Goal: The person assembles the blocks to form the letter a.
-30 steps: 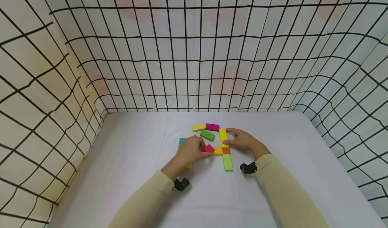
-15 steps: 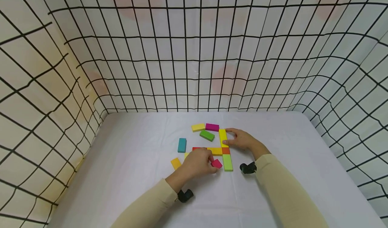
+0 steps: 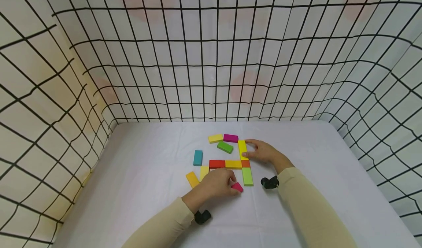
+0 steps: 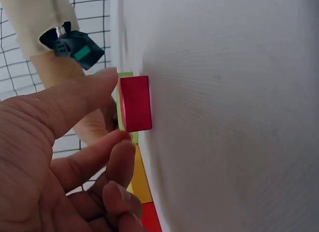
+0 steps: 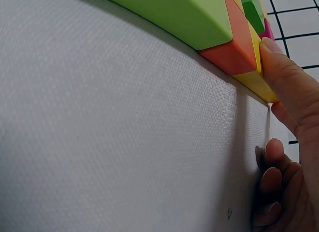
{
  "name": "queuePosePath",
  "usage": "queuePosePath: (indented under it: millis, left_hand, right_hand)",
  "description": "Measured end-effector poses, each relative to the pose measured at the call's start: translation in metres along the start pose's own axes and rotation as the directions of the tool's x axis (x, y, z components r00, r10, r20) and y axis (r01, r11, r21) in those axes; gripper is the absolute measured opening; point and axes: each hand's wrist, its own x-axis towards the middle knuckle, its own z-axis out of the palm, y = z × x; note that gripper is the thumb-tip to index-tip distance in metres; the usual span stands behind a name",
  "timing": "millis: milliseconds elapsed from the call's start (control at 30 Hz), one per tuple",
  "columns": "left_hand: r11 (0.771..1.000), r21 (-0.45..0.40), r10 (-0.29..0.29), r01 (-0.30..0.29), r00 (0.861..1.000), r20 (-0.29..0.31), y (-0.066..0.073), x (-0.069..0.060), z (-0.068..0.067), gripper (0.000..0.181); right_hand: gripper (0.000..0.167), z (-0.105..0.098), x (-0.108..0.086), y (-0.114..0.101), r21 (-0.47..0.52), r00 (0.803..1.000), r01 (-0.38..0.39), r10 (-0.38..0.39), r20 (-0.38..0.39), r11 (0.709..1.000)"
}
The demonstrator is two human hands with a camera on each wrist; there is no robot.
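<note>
While 1 pink blk (image 4: pixel 136 103) in L grip (image 3: pixel 215 184), 1 yel blk (image 3: pixel 242 150) in R grip (image 3: pixel 265 152), 10 others (image 3: pixel 217 164).

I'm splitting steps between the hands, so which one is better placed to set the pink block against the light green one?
Probably the left hand: it pinches the pink block close beside the light green block. The right hand holds the bright yellow block, farther away.
</note>
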Motion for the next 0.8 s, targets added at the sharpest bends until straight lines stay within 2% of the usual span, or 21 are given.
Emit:
queuePosePath:
  millis: [233,333,500,800]
  left_hand:
    - [0.996,-0.091,0.033,-0.025,0.996,0.086,-0.006,0.0,0.001,0.036]
    - [0.992,-0.117,0.052,-0.04,0.993,0.102,-0.008,0.001,0.003,0.036]
    - [0.99,-0.135,0.059,-0.047,0.994,0.088,-0.007,0.002,0.005,0.034]
    - [0.991,-0.134,0.035,-0.028,0.998,0.05,-0.002,0.003,0.011,0.034]
  right_hand:
    - [0.084,-0.001,0.0,-0.001,0.005,1.0,-0.01,0.01,0.001,1.0]
    - [0.085,-0.001,0.0,-0.001,0.001,1.0,-0.01,0.01,0.001,1.0]
    - [0.086,0.001,0.002,0.002,-0.003,1.0,-0.006,0.006,-0.002,1.0]
    - [0.085,0.001,0.003,0.002,-0.001,1.0,-0.014,0.014,-0.004,1.0]
